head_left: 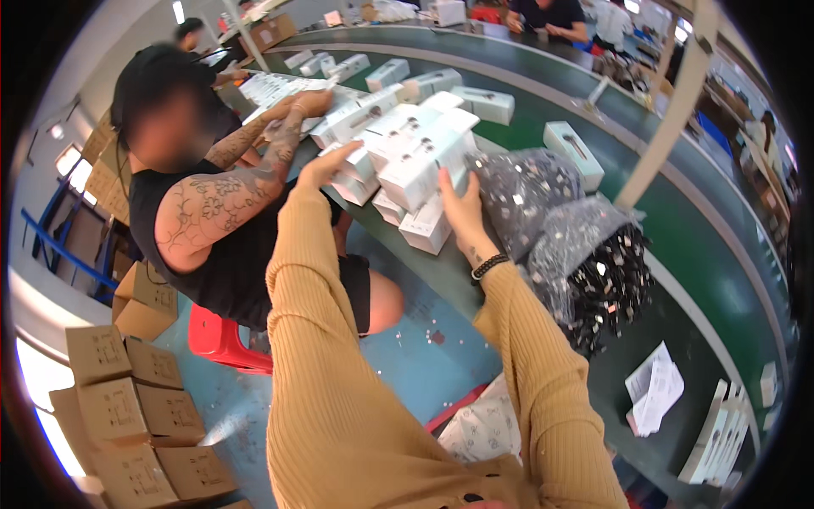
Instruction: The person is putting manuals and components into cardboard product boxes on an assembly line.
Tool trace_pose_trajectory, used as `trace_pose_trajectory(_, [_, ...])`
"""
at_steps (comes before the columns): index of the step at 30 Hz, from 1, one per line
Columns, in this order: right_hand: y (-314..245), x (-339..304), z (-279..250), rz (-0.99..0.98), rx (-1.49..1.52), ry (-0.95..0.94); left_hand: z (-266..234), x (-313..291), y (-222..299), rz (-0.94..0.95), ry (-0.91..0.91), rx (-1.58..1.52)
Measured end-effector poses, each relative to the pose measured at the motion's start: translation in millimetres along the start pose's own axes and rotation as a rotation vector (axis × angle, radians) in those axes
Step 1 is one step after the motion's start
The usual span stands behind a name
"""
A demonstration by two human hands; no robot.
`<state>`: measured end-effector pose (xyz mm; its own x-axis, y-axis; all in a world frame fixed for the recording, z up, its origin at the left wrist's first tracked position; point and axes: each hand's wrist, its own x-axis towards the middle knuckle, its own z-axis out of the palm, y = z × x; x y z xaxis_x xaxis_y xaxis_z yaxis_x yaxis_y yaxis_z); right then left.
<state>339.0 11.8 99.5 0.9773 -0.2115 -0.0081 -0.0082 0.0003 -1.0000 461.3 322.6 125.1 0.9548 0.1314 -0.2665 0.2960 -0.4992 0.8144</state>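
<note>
A heaped stack of small white boxes (409, 174) with dark pictures printed on them lies on the bench edge in front of me. At the stack's left side is my left hand (329, 166), its extended finger or thumb against a box and the rest partly hidden. My right hand (463, 210), with a dark beaded bracelet at the wrist, clasps the stack's right edge, thumb in front and fingers along the side. Between them, my hands hold the boxes from both sides. Beside my right hand is a clear plastic bag (517, 191) of small dark pieces.
A second open bag (606, 280) spills black pieces onto the bench. More white boxes (572, 155) lie on the green conveyor (530, 127). Left of me a co-worker (229, 204) sits on a red stool (222, 339), arms over the bench. Cardboard cartons (140, 411) are stacked at lower left. A pale post (670, 106) rises at right.
</note>
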Motion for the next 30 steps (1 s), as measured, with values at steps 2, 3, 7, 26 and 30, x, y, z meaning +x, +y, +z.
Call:
trace_pose_trajectory(2, [-6.0,18.2,3.2,-0.004,0.029,0.067,6.3,8.2,-4.1,-0.038,-0.162,-0.077])
trace_pose_trajectory(3, [-4.6,27.5,-2.2,0.010,0.023,0.058,16.2,3.3,7.2,-0.079,-0.257,-0.079])
trace_pose_trajectory(7, [-13.3,32.7,-9.0,0.093,0.049,-0.013,13.5,-32.0,33.4,-0.147,-0.490,-0.085])
trace_pose_trajectory(26, [-12.0,-17.2,-54.2,0.109,0.156,-0.398,43.6,-132.0,-3.3,-0.089,-0.567,-0.482])
trace_pose_trajectory(30, [-21.7,-65.8,-67.3,0.057,0.086,-0.278,52.7,-181.6,-11.5,-0.038,-0.500,-0.456])
